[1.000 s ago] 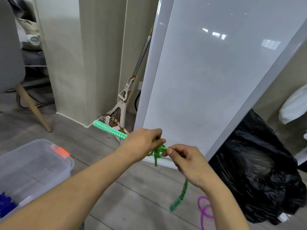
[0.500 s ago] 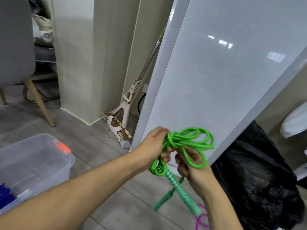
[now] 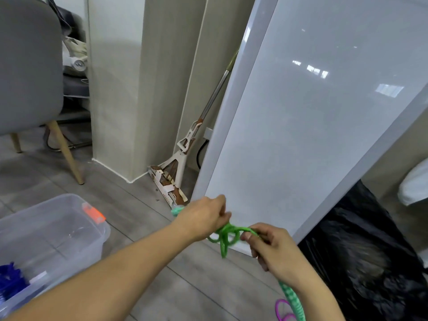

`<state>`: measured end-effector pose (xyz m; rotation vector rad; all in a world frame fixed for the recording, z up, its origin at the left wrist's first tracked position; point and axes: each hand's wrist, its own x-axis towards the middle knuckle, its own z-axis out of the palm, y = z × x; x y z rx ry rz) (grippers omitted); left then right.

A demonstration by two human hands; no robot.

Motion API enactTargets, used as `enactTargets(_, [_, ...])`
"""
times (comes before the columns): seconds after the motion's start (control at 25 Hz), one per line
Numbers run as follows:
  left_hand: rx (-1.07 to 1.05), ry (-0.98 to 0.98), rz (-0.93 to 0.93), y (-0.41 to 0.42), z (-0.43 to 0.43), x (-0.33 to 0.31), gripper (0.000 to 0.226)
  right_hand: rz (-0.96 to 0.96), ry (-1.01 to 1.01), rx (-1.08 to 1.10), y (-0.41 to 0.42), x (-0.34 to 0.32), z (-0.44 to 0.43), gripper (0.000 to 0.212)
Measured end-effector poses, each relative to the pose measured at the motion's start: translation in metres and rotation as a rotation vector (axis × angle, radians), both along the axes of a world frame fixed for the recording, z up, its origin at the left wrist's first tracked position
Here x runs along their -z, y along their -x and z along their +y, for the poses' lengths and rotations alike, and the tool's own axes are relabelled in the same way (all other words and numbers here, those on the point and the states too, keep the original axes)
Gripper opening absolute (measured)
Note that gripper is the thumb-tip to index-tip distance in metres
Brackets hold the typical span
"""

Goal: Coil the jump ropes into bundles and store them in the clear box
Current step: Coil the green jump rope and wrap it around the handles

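Head view, from left to right: the clear box [image 3: 92,246] stands open on the floor at the near left, with a blue jump rope [image 3: 9,279] already bundled in its near corner. To its right the left hand [image 3: 201,216] is curled round one end of the green jump rope [image 3: 228,235], and a teal handle tip [image 3: 177,210] pokes out at the hand's left side. The cord's loops hang bunched between the two hands, above the floor and well apart from the box. The right hand [image 3: 275,249] pinches the loops from the right, and the second checked handle [image 3: 293,302] dangles below its wrist, near a purple jump rope [image 3: 282,311] on the floor. The cord looks light, soft and limp, so the loops will likely spring apart unless gripped at the crossing; the stiff handles make the surer hold for carrying it left to the box.
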<state>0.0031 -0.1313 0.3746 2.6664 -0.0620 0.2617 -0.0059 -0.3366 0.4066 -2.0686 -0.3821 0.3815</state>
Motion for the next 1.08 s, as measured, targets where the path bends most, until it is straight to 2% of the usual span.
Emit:
enactTargets(0.08, [0.245, 0.118, 0.174, 0.008, -0.003, -0.005, 0.022, -0.085, -0.035, 0.047, -0.001, -0.005, -0.010, 0.011])
enactTargets(0.16, [0.389, 0.416, 0.347, 0.016, -0.011, -0.012, 0.016, -0.105, -0.114, 0.077, -0.003, -0.005, -0.016, 0.009])
enactTargets(0.32, [0.361, 1.259, 0.637, 0.017, -0.015, -0.027, 0.031, -0.008, -0.331, 0.181, -0.011, -0.002, -0.025, 0.008])
enactTargets(0.4, [0.343, 1.507, 0.792, 0.014, -0.011, -0.028, 0.036, 0.016, -0.313, 0.167, -0.010, -0.002, -0.028, 0.013])
enactTargets(0.52, [0.423, 1.591, 0.875, 0.016, -0.013, -0.027, 0.035, 0.052, -0.219, 0.098, -0.006, 0.000, -0.027, 0.019])
enactTargets(0.68, [0.127, 1.790, 0.585, 0.005, -0.017, -0.025, 0.027, 0.278, -0.170, 0.088, -0.004, -0.003, -0.037, 0.026])
enactTargets(0.76, [0.001, 1.852, 0.478, -0.001, -0.010, -0.021, 0.032, 0.358, -0.270, 0.081, -0.002, -0.007, -0.039, 0.031])
enactTargets(0.88, [-0.079, 1.717, 0.357, -0.004, -0.007, -0.016, 0.031, 0.340, -0.409, 0.158, -0.006, -0.012, -0.027, 0.041])
enactTargets(1.0, [-0.069, 1.535, 0.217, -0.001, -0.016, -0.017, 0.023, 0.377, -0.575, 0.281, -0.004, -0.011, 0.000, 0.035])
enactTargets(1.08, [-0.032, 1.427, 0.221, 0.002, -0.019, -0.016, 0.025, 0.258, -0.473, 0.376, -0.001, -0.009, 0.012, 0.030])
